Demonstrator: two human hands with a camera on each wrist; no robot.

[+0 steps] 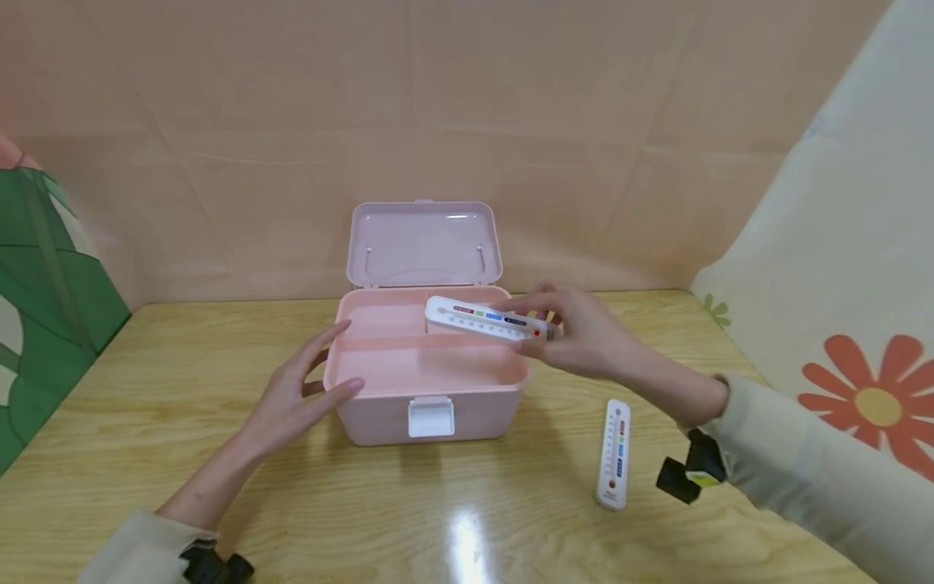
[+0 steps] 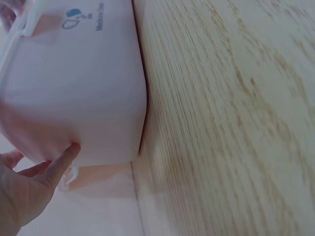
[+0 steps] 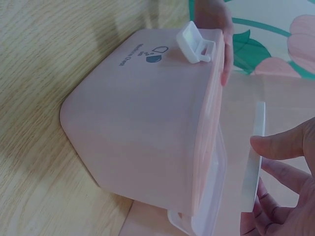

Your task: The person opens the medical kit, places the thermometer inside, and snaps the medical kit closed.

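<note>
A pink medicine box (image 1: 426,418) stands with its lid (image 1: 423,243) up. My left hand (image 1: 295,397) holds the box's left edge: thumb over the front corner, other fingers at the rim and side wall. In the left wrist view one fingertip (image 2: 74,148) presses the outer wall. Above the right part of the box, my right hand (image 1: 576,328) pinches a white thermometer (image 1: 485,319) by its right end, scale facing up. The right wrist view shows that thermometer (image 3: 254,157) edge-on between thumb and fingers, apart from the box.
A second white thermometer (image 1: 613,454) lies on the wooden table (image 1: 525,503), right of the box. The box has a divided pink interior (image 1: 423,361) and a white front latch (image 1: 430,418). A beige cloth (image 1: 292,162) hangs behind the table, a flowered one (image 1: 839,284) at right.
</note>
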